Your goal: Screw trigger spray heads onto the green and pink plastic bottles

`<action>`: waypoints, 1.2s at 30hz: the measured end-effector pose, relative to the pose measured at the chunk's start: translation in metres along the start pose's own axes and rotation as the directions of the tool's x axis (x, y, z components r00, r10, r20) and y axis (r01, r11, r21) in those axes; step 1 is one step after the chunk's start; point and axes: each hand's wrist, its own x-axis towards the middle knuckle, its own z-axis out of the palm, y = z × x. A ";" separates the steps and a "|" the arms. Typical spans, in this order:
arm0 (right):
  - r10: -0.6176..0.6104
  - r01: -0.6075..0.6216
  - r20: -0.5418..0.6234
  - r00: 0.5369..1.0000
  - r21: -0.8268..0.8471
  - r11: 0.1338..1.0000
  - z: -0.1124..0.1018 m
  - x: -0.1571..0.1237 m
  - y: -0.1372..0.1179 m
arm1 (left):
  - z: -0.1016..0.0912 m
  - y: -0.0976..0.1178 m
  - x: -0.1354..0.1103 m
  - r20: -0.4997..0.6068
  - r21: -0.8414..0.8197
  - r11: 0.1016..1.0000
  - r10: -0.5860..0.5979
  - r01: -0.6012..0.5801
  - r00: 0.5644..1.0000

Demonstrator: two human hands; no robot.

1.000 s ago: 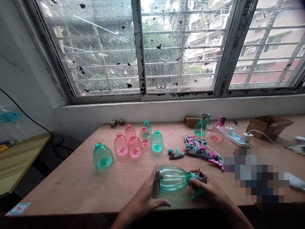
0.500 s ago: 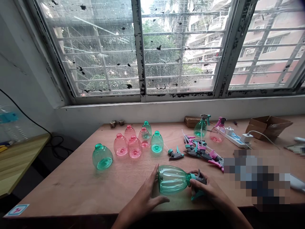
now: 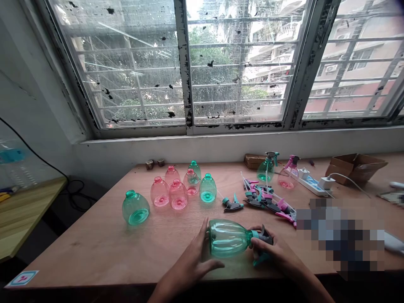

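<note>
A green transparent spray bottle lies sideways just over the table near its front edge, base to the left. My right hand is closed round its neck and grey-and-teal trigger head, with thumb and fingers at the collar. Beside the base, my left hand is open, fingers stretched up and thumb apart; whether its fingertips touch the base I cannot tell. Behind the bottle lies a loose trigger head. A heap of pink, teal and grey trigger heads is to its right.
Several headless green and pink bottles stand at the middle left, including a green bottle and a pink bottle. Two bottles with trigger heads stand behind the heap. A power strip and an open cardboard box are at right.
</note>
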 end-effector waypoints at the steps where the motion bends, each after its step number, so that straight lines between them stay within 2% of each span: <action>1: 0.001 -0.001 0.003 1.000 -0.008 1.000 0.000 0.000 -0.001 | 0.000 0.001 0.000 -0.001 0.003 1.000 -0.009 0.009 1.000; 10: -0.001 0.001 -0.011 1.000 -0.010 1.000 0.000 0.000 0.001 | -0.001 0.004 0.001 -0.005 0.001 1.000 0.020 -0.020 1.000; 16: 0.006 -0.006 -0.010 1.000 0.021 1.000 0.000 0.000 0.001 | -0.001 0.005 -0.001 -0.015 -0.023 0.999 -0.025 0.025 1.000; 20: 0.005 -0.005 -0.004 1.000 -0.005 1.000 0.000 -0.001 -0.001 | -0.001 0.004 0.001 -0.032 -0.016 1.000 -0.005 0.004 0.999; 27: 0.014 -0.014 -0.003 1.000 -0.009 1.000 -0.001 -0.001 -0.001 | 0.000 0.005 0.002 -0.002 -0.055 0.998 0.008 -0.008 1.000; 36: 0.010 -0.010 -0.003 1.000 0.030 0.999 -0.001 0.000 0.002 | -0.001 0.001 0.002 -0.034 -0.013 1.000 0.022 -0.023 0.999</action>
